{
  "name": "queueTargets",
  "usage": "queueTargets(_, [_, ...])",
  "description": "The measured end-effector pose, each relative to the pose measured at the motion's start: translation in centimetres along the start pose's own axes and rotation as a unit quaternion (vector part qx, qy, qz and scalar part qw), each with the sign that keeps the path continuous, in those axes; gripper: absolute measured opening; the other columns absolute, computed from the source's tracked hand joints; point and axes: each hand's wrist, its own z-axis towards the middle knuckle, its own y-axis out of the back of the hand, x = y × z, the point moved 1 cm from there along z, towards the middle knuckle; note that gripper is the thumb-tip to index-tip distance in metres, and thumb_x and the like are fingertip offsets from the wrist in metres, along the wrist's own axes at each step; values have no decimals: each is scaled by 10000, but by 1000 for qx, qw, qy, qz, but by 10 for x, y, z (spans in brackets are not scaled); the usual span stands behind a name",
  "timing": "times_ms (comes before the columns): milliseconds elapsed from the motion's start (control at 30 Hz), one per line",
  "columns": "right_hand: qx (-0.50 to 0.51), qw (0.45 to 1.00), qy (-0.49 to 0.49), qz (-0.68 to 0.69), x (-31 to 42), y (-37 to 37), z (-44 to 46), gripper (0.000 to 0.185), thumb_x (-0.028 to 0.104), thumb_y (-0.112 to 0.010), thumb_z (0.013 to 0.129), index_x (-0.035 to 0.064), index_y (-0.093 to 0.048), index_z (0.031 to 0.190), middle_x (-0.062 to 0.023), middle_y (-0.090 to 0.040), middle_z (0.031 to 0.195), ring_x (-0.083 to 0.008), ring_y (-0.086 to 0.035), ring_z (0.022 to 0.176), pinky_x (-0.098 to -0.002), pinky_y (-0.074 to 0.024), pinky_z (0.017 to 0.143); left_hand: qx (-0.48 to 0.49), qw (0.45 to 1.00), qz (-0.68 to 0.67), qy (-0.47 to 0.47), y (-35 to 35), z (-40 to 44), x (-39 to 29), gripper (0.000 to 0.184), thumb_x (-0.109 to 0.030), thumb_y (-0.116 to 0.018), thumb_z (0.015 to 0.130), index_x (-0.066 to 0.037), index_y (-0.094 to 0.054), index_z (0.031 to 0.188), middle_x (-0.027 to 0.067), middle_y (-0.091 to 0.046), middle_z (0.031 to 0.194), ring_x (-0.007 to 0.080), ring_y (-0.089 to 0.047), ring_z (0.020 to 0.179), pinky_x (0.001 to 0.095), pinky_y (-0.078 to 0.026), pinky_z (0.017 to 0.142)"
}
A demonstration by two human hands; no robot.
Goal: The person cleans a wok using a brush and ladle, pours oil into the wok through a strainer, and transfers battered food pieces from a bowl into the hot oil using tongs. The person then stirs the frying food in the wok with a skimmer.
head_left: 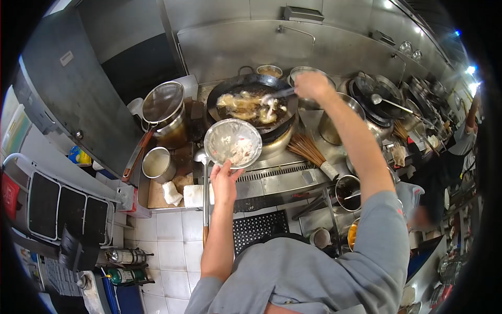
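Note:
My left hand holds a metal mixing bowl by its near rim, thumb over the edge. The bowl tilts toward the wok, and pale batter-coated pieces lie inside it. Over the right side of the wok, my right hand is closed round the handle of a metal utensil. Motion blurs the utensil, and its exact kind cannot be made out. Its far end meets whitish battered food in the wok. Golden battered pieces float in the dark oil.
Left of the wok, a strainer rests on a pot, with a smaller metal pot nearby. A long-handled ladle lies by my left arm. A bamboo brush sits at the right. Another person stands far right.

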Motion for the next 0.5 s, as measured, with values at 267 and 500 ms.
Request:
queueTargets(267, [50,973,-172,146,2,-154,1,343,285,-530,835,45,-665,1039,-202,-657,1069,-339,-632,1023,-432,-495,891,-28,999,11,-27,19,-19,-21,207,-72,-516,928,-4,-554,1120,103,-626,1070,178,-622,913,349,-569,753])
queueTargets(500, [-15,955,-229,187,-16,-115,-12,392,353,-547,868,15,-658,1033,-234,-644,1067,-386,-624,1005,-454,-494,891,-14,1000,6,-8,20,-23,-20,205,-86,-526,931,-8,-559,1117,92,-628,1058,165,-610,923,345,-553,750])
